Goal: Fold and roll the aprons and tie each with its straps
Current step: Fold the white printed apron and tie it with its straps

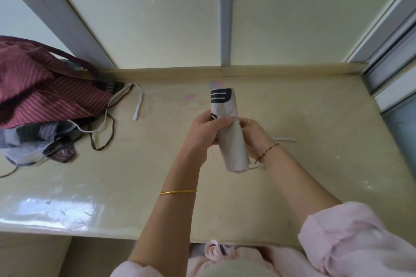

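A rolled pale apron [233, 146] with black printed shapes near its far end is held above the table, its length running away from me. My left hand [206, 130] wraps around the roll's middle from the left. My right hand [252, 135] grips it from the right, fingers pressed at the same spot. A thin white strap end [284, 139] pokes out on the table to the right of my right wrist. A heap of unfolded aprons [42, 96], maroon striped on top and grey below, lies at the table's left with loose straps [137, 103] trailing out.
The beige table [315, 175] ends at a low raised lip along the wall at the back. A window frame [394, 69] stands at the right. The table's front edge runs near my body.
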Demonstrator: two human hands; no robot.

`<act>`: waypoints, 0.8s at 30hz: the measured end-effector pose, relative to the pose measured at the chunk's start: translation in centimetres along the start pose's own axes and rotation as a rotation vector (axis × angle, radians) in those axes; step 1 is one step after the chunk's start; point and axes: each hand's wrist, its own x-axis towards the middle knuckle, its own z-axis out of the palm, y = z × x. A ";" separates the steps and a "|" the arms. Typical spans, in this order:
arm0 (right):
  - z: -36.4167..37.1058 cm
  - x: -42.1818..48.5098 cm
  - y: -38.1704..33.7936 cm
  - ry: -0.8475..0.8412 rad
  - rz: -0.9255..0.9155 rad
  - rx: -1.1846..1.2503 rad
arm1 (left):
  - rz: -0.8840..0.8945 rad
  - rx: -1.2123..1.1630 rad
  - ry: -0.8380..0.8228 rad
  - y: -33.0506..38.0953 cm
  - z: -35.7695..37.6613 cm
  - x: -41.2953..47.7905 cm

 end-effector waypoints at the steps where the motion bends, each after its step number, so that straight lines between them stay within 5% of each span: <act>1: 0.0 -0.2 -0.1 0.004 0.001 -0.021 | 0.002 0.021 -0.005 0.1 0.0 0.1; 17: 0.6 -0.1 -1.7 0.126 -0.129 -0.342 | 0.110 0.209 0.022 1.6 -1.6 2.1; 24: 0.9 -0.5 -3.0 0.382 -0.267 -0.550 | 0.155 0.333 0.197 1.6 -3.1 3.5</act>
